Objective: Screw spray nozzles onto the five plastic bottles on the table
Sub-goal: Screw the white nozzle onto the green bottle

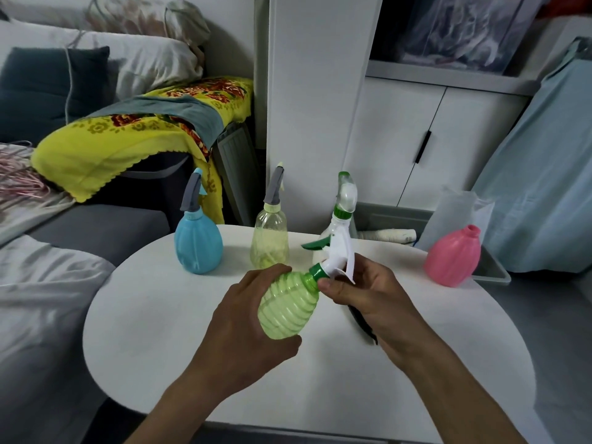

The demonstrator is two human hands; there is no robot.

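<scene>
Over the white table [192, 331], left hand [243, 318] grips the tilted green bottle [288, 302]; right hand [362, 290] pinches its nozzle collar [317, 272] up-right.

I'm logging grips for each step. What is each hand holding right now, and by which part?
The left hand grips the green ribbed bottle around its body. The right hand pinches the white spray nozzle at its green collar.
</scene>
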